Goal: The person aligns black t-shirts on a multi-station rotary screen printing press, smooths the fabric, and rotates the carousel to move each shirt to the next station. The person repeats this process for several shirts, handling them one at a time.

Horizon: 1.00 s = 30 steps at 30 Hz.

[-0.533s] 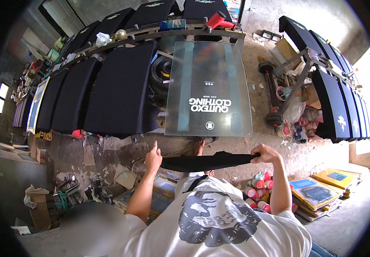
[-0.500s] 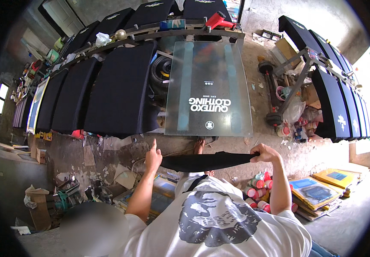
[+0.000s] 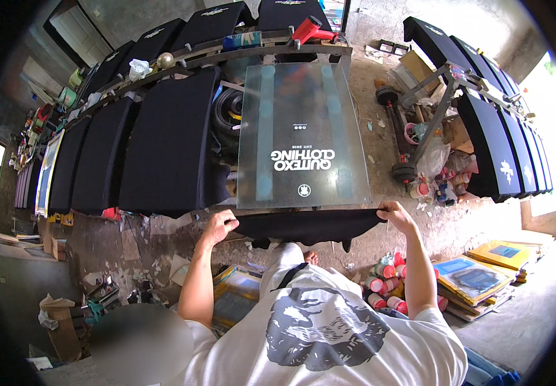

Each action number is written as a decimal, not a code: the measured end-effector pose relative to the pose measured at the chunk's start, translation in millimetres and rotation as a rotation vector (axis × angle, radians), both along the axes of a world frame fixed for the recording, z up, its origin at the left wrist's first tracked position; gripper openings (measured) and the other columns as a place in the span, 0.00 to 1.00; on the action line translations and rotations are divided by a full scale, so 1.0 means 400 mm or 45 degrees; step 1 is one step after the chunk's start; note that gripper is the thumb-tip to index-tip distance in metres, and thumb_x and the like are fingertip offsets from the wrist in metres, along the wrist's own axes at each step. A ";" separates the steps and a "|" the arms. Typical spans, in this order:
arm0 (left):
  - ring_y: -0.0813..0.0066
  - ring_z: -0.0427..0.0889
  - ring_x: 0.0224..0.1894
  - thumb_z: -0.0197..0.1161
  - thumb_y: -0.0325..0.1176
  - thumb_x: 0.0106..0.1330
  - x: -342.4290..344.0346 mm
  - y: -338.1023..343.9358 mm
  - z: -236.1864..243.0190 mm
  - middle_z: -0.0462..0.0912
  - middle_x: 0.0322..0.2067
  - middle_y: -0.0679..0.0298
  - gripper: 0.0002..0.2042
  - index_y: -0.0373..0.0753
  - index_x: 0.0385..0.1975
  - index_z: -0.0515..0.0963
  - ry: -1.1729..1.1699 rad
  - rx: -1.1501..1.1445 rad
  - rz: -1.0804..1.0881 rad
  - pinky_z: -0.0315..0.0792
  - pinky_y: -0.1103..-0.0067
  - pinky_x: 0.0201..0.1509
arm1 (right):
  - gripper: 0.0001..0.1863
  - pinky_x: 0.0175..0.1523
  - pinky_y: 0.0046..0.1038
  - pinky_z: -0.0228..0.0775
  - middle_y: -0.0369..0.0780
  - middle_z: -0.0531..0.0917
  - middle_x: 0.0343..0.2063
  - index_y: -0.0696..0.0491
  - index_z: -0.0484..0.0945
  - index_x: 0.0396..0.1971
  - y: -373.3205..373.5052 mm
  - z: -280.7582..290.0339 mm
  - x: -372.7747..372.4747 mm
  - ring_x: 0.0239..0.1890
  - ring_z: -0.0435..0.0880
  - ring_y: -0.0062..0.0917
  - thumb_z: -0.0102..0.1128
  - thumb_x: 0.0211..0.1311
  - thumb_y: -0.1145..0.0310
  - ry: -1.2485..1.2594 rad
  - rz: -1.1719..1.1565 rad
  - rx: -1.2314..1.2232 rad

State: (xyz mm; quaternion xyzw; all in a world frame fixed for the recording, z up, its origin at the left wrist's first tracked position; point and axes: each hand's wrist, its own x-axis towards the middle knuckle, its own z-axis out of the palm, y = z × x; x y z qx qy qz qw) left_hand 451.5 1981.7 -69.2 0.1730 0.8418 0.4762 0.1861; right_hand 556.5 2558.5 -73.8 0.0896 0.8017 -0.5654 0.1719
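A black T-shirt [image 3: 310, 226] is stretched sideways between my two hands, just off the near edge of a glass board [image 3: 300, 177]. My left hand [image 3: 220, 226] pinches its left end, and my right hand [image 3: 397, 216] grips the right end. Two small corners of the cloth hang from its lower edge. The glass board has white lettering and two pale stripes, and no cloth lies over it. To its left, a wide board is covered with black fabric [image 3: 168, 148].
More black-covered boards stand at left, far and right [image 3: 496, 148]. A red heat gun [image 3: 310, 30] lies on the far rail [image 3: 226, 56]. Near my right arm are several red-and-white bottles [image 3: 387, 286] and stacked screen frames [image 3: 474, 280]. Litter covers the floor.
The shirt has moved forward, closer to the glass board, with both hands. My left hand's raised index finger has closed onto the cloth. The view has shifted slightly.
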 end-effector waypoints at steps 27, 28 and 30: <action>0.89 0.65 0.31 0.61 0.30 0.69 -0.819 0.205 -0.042 0.71 0.26 0.79 0.06 0.40 0.29 0.80 -0.165 0.636 0.703 0.59 0.86 0.37 | 0.17 0.35 0.28 0.66 0.36 0.79 0.21 0.62 0.82 0.30 0.063 0.075 -0.794 0.28 0.74 0.18 0.70 0.58 0.61 0.415 -0.406 0.307; 0.88 0.64 0.31 0.61 0.30 0.69 -0.862 0.220 -0.037 0.71 0.25 0.79 0.06 0.39 0.29 0.80 -0.145 0.613 0.724 0.59 0.85 0.37 | 0.15 0.35 0.28 0.66 0.35 0.79 0.21 0.62 0.82 0.30 0.073 0.065 -0.827 0.28 0.74 0.18 0.70 0.57 0.62 0.392 -0.414 0.303; 0.88 0.65 0.30 0.62 0.29 0.68 -0.928 0.218 -0.057 0.71 0.25 0.78 0.06 0.38 0.29 0.80 -0.101 0.490 0.681 0.59 0.85 0.36 | 0.13 0.34 0.27 0.66 0.34 0.79 0.22 0.61 0.83 0.29 0.069 0.045 -0.894 0.28 0.74 0.18 0.69 0.56 0.64 0.341 -0.418 0.282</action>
